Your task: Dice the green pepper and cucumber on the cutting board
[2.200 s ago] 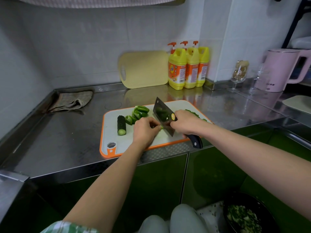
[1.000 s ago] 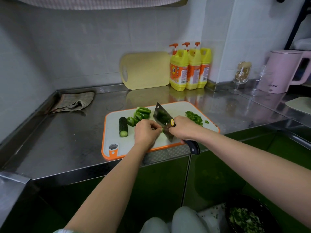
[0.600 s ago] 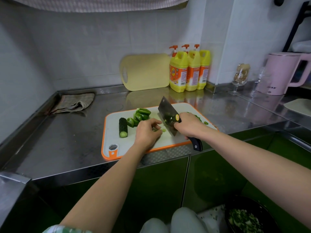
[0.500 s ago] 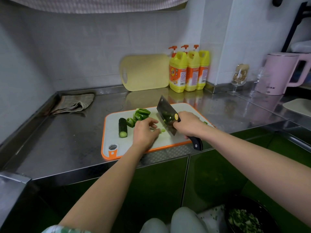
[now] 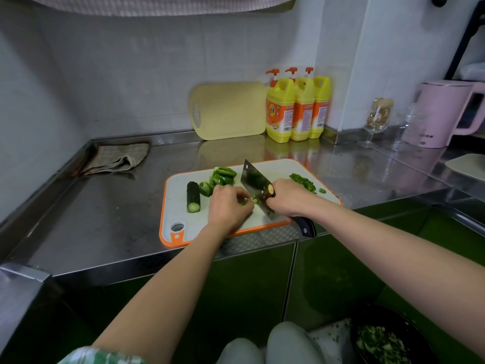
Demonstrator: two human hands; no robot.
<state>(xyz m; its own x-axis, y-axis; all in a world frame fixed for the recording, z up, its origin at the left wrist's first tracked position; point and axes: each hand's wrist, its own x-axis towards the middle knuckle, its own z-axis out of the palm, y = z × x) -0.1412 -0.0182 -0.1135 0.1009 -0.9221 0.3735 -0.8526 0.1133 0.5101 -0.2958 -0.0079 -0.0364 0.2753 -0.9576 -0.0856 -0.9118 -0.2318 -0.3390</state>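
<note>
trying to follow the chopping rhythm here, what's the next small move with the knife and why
Probably another short chop straight down. The right hand holds the cleaver with its blade beside the left hand, whose curled fingers pin a green pepper piece on the cutting board. Pepper strips and the cucumber are not yet diced.

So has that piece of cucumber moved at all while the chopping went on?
No. The cucumber lies in the same spot on the left of the board, just behind its corner hole.
</note>
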